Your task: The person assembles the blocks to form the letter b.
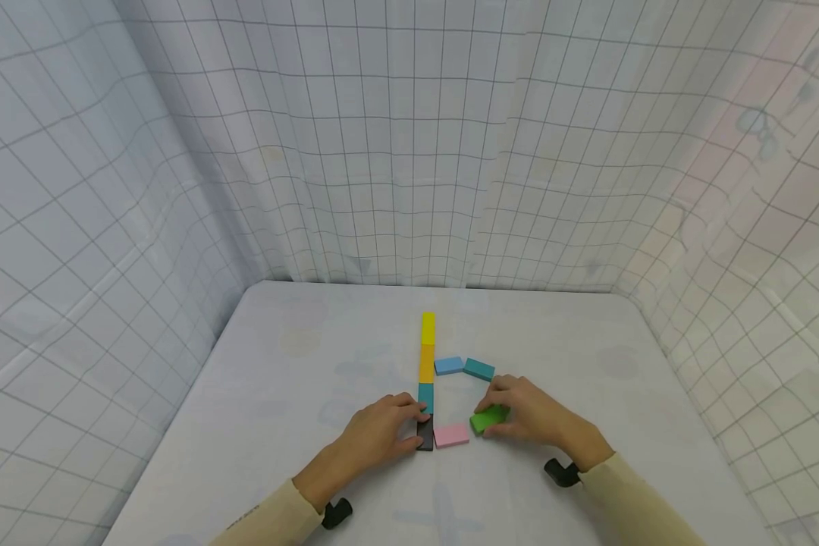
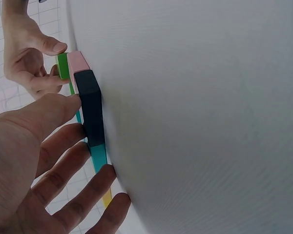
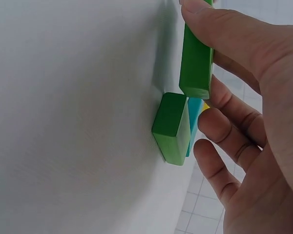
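Observation:
My left hand (image 1: 380,430) touches the side of a black block (image 1: 425,433) with thumb and fingertips, its fingers spread and loosely bent. That block ends a straight column of a teal block (image 1: 426,397), an orange block (image 1: 426,364) and a yellow block (image 1: 428,328). Between thumb and fingers, my right hand (image 1: 535,413) pinches a green block (image 3: 196,63), held slightly above the table. A second green block (image 3: 173,127) lies on the table below the right hand, mostly hidden in the head view. A pink block (image 1: 452,435) lies beside the black one.
A light blue block (image 1: 449,365) and a darker teal block (image 1: 479,369) lie to the right of the orange block. All rest on a white-covered table (image 1: 300,341). Grid-patterned white curtains (image 1: 409,152) enclose its back and sides.

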### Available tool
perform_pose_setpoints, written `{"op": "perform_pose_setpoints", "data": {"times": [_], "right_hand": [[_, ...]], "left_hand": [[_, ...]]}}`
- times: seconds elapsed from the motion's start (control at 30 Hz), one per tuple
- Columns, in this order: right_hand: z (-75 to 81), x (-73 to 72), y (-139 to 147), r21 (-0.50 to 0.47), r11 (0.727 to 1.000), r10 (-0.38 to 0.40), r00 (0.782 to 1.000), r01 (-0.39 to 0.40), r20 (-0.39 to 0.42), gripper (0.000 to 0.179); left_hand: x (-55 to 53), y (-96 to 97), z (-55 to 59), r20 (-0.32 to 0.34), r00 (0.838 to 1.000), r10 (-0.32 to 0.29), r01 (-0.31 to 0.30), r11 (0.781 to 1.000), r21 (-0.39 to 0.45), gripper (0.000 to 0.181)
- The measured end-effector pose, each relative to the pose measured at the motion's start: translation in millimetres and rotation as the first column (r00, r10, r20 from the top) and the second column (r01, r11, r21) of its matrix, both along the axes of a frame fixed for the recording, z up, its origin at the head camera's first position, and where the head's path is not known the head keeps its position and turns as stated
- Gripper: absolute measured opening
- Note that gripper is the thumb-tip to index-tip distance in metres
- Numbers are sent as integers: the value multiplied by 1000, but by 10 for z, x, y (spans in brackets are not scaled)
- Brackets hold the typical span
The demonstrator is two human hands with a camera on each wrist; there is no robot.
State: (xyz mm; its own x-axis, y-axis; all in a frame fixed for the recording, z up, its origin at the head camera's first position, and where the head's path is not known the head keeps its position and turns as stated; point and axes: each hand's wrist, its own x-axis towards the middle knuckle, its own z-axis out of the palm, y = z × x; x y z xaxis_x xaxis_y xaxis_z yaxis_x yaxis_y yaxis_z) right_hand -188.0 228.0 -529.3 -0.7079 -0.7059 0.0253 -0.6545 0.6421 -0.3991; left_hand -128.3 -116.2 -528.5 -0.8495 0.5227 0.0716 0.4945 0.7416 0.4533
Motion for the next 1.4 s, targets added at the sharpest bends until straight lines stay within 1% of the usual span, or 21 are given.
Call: {"op": "perform_pose_setpoints", "data": {"times": [0.37, 0.63, 0.83, 1.1, 1.2, 1.3, 1.4], "right_hand": [[-21, 28, -50, 27, 999, 20, 1000, -20, -13, 31], [-59, 17, -59, 45, 998, 38, 999, -37, -26, 29], [-73, 11, -57, 52, 998, 38, 999, -37, -29, 29], [-66, 12, -61, 57, 998, 35, 999, -34, -26, 30], [-60, 16, -51, 30, 999, 13, 1000, -12, -10, 32], [-67, 5, -26, -19, 999, -39, 999, 39, 6, 34], [-63, -27, 19, -75, 993, -94, 995, 94, 16, 34]], "left_hand": [[-15, 2, -18, 11, 1000, 1, -1, 1000, -4, 31], [-29, 2, -59, 3, 1000, 0, 0, 1000, -7, 31], [-36, 7, -79, 11, 1000, 10, -10, 1000, -12, 32], [-29, 19, -63, 19, 1000, 15, -14, 1000, -21, 31], [-28, 19, -57, 14, 1000, 12, -11, 1000, -23, 31], [-24, 17, -42, 9, 1000, 6, -5, 1000, -20, 32], [-19, 16, -36, 8, 1000, 2, -2, 1000, -17, 32]]}}
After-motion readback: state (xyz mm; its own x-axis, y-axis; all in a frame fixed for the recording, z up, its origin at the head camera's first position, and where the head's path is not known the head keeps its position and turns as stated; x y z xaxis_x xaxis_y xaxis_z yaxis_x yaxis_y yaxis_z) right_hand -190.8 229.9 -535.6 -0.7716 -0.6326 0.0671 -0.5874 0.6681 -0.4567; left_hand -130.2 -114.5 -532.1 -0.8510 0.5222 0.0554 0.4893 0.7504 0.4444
